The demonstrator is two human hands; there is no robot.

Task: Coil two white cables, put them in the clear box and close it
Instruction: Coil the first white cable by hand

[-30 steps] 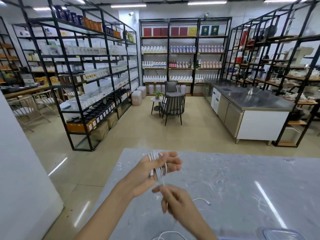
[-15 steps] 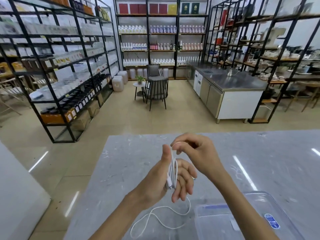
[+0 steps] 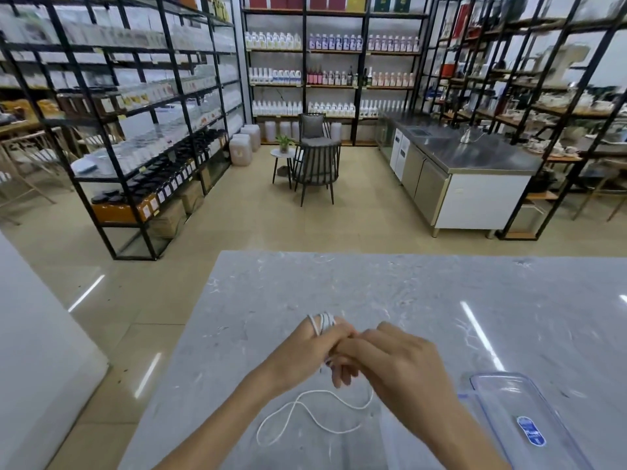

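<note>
Several turns of a white cable (image 3: 323, 323) are wound around the fingers of my left hand (image 3: 307, 354), held above the grey marble table (image 3: 441, 307). My right hand (image 3: 397, 362) presses against the left fingers and pinches the same cable there. The loose rest of the cable (image 3: 305, 413) lies in loops on the table under my wrists. A clear box lid (image 3: 519, 415) with a blue sticker lies flat at the lower right. The clear box (image 3: 383, 435) is faintly visible beside it, partly hidden by my right forearm.
The table's far edge (image 3: 373, 254) borders a tiled floor. Beyond it stand black shelving racks (image 3: 135, 130), a grey chair (image 3: 315, 164) with a small round table, and a steel counter (image 3: 468, 171). A white wall panel (image 3: 37, 351) is at the left.
The view has tilted down. My right hand has come down from above the left fingertips to meet the left fingers, adding turns to the coil. The free cable on the table has shortened.
</note>
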